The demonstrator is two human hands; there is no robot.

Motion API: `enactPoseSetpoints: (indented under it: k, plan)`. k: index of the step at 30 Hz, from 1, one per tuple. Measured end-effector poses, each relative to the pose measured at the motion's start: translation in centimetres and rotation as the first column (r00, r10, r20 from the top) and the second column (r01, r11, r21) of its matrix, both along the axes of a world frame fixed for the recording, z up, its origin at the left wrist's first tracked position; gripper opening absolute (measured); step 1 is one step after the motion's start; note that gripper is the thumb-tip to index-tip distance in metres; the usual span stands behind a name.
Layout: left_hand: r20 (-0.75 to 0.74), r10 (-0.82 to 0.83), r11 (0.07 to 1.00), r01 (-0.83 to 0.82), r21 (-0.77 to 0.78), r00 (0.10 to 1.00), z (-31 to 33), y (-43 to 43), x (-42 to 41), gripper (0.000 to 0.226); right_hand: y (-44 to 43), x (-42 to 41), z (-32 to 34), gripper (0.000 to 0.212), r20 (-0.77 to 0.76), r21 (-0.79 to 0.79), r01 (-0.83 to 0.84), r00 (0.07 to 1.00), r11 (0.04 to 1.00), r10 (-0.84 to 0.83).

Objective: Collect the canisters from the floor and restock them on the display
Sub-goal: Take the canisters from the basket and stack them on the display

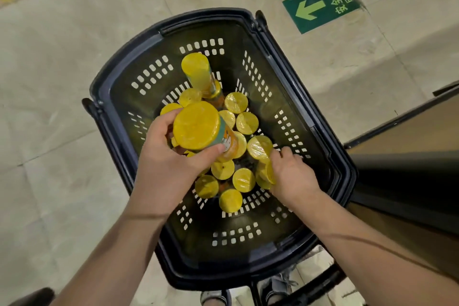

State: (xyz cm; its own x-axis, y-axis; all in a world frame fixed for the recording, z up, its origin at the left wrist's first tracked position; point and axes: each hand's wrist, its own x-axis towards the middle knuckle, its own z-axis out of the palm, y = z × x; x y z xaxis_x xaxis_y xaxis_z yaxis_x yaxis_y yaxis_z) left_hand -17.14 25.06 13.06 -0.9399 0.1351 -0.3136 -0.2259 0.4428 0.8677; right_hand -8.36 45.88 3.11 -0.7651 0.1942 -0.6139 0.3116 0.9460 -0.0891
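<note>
Canister (197,125) with a yellow lid sits clamped in the left hand (164,161), lifted above the basket (248,263). Right of that grip, the right hand (291,175) curls round a tilted canister (266,173). Beneath and beyond both grips, more canisters (247,123) stand lids-up inside.

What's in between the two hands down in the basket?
In the head view, yellow-lidded canisters standing in the black basket fill the gap between the left hand, which grips a raised canister, and the right hand.
</note>
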Motion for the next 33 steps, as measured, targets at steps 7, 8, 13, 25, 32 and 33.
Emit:
enactPoseSetpoints:
  k: [7,8,13,25,32,33]
  plan:
    - [-0.011,0.037,0.998,-0.036,0.046,0.999,4.9,-1.3,-0.2,0.088,0.1,0.4,5.4,0.066,-0.186,-0.178,0.091,0.975,0.98,-0.124]
    - [-0.002,0.049,0.997,-0.049,0.062,0.999,6.3,-1.3,-0.2,0.089,0.1,0.5,7.1,0.071,-0.216,-0.21,0.095,0.966,0.973,-0.141]
    - [-0.042,0.046,0.996,-0.042,0.077,0.998,16.0,-1.0,-0.7,0.09,0.2,0.0,18.4,0.083,-0.369,-0.409,0.118,0.885,0.905,-0.283]
    - [-0.262,-0.111,0.971,0.161,0.178,0.959,45.8,-0.2,-1.2,0.085,2.8,-0.2,51.7,0.09,-0.581,-0.673,0.026,0.601,0.74,-0.549]
    - [-0.382,-0.106,0.92,0.236,0.314,0.918,59.2,2.2,1.3,0.07,4.4,2.4,66.4,0.08,-0.662,-0.736,-0.133,0.35,0.664,-0.663]
    - [-0.398,-0.114,0.908,0.258,0.331,0.91,60.9,2.7,1.9,0.069,4.6,2.9,68.2,0.078,-0.646,-0.756,-0.141,0.314,0.639,-0.695]
